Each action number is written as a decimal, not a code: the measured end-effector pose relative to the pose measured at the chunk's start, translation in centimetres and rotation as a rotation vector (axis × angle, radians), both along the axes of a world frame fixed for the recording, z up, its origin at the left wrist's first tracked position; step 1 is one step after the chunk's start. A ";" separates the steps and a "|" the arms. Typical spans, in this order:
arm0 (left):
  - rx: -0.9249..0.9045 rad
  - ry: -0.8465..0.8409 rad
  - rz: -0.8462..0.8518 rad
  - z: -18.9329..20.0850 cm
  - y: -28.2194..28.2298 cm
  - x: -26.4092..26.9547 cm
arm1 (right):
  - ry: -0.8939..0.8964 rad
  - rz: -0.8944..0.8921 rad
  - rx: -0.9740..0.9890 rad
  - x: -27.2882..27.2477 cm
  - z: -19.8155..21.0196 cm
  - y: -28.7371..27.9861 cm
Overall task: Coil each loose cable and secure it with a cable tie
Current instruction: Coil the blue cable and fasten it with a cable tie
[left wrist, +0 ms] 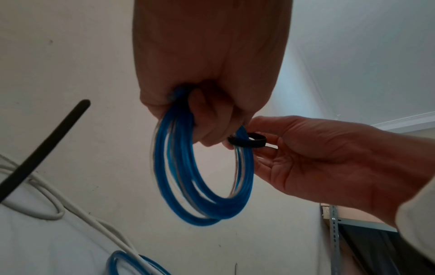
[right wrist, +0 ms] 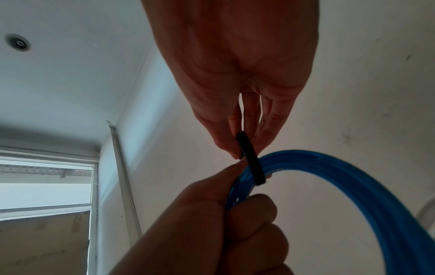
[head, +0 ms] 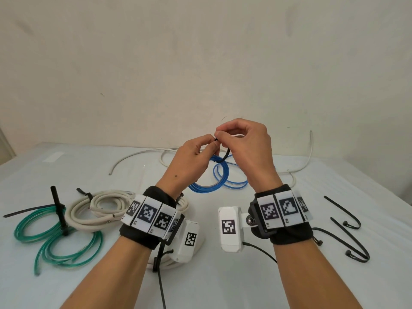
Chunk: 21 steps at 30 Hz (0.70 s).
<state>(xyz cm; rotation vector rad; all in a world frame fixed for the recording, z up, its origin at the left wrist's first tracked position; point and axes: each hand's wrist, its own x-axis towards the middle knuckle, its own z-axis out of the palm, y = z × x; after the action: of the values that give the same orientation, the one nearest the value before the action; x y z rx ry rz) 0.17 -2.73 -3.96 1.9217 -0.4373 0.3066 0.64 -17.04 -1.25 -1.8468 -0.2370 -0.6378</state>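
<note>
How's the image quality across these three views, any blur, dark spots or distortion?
Head view: evenly lit, sharp, the table edges bowed by the wide lens. Left wrist view: the left hand dark against the bright wall, the blue cable slightly soft. Right wrist view: the right hand backlit and shadowed, the tie a black silhouette.

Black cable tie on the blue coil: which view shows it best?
Left wrist: the black cable tie shows as an open loop around the blue coil, pinched by the right hand. Right wrist shows it edge-on; head view mostly hides it behind fingers.
</note>
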 end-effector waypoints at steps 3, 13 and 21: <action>0.029 -0.043 0.037 -0.3 0.0 0.3 | 0.002 -0.019 -0.013 0.1 -0.1 0.0; 0.209 -0.151 0.134 -0.4 0.4 0.9 | -0.003 -0.015 -0.043 0.0 -0.3 0.1; 0.221 -0.126 0.123 -0.6 0.7 1.3 | 0.118 0.093 -0.078 0.1 0.0 -0.4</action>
<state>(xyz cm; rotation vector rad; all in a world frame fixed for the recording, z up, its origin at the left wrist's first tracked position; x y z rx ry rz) 1.43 -2.01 -4.57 2.1573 -0.4516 0.4784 0.75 -17.48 -1.22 -1.9288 -0.2713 -0.4595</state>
